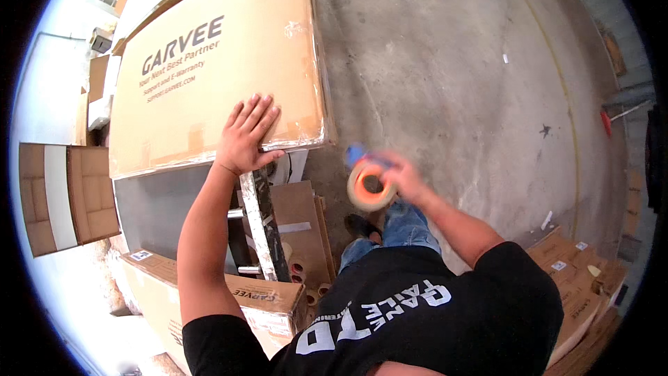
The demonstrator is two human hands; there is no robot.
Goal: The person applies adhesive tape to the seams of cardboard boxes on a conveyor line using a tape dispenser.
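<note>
A large brown cardboard box (243, 49) with dark print fills the upper left, strips of clear tape along its near and right edges. My left hand (248, 132) lies flat on its top near the close edge, fingers stretched out and thumb over the rim. Off the box's near right corner, my right hand (403, 173) is closed around a tape dispenser (360, 156) with blue parts. A roll of tape (360, 202) with an orange core sits on it. Motion smears the hand and dispenser a little.
The box rests on a dark worktop (160, 202) with a worn metal frame (261, 223). Below stand flat cardboard sheets (299, 219) and another long box (268, 299). More boxes (570, 285) lie at lower right. Concrete floor (445, 63) stretches along the right.
</note>
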